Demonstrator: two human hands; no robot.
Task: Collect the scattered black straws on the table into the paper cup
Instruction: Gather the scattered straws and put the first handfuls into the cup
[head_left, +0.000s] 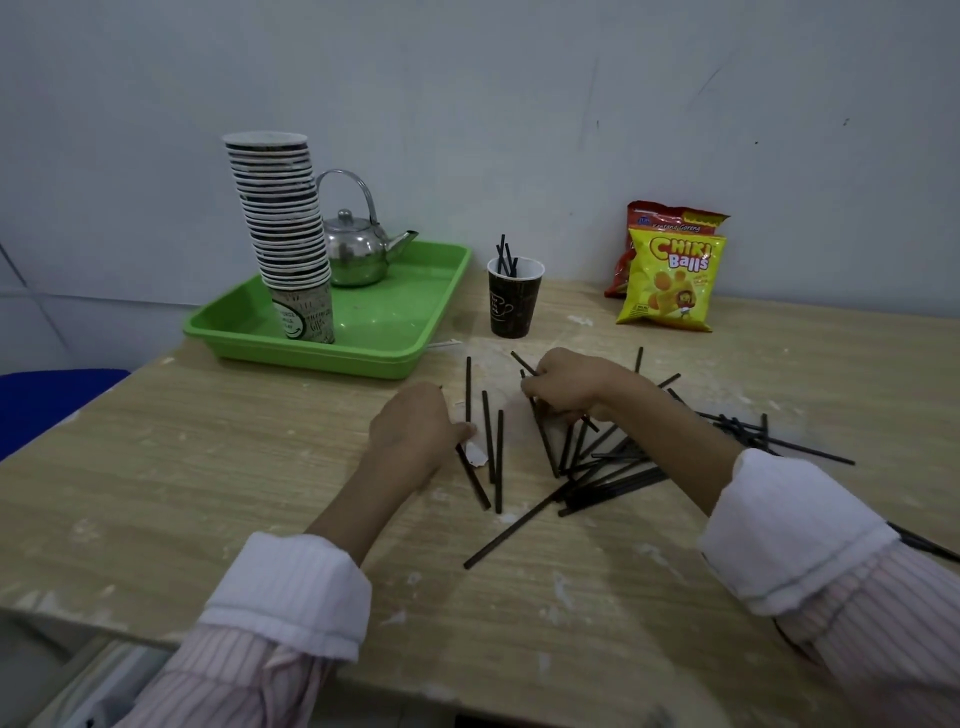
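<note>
Fingers of the right hand pinch a straw at frame centre; left hand fingers curl, grip unclear, on the tabletop below the paper cup.

The yellow snack bag at the far right of the table carries "CHIKI Balls" in large red and blue letters. The red snack bag just behind it shows small print that seems to read "Kentang Goreng". The bottom cup of the cup stack on the far left has lettering too small to read. The dark paper cup bears only a cup drawing.
</note>
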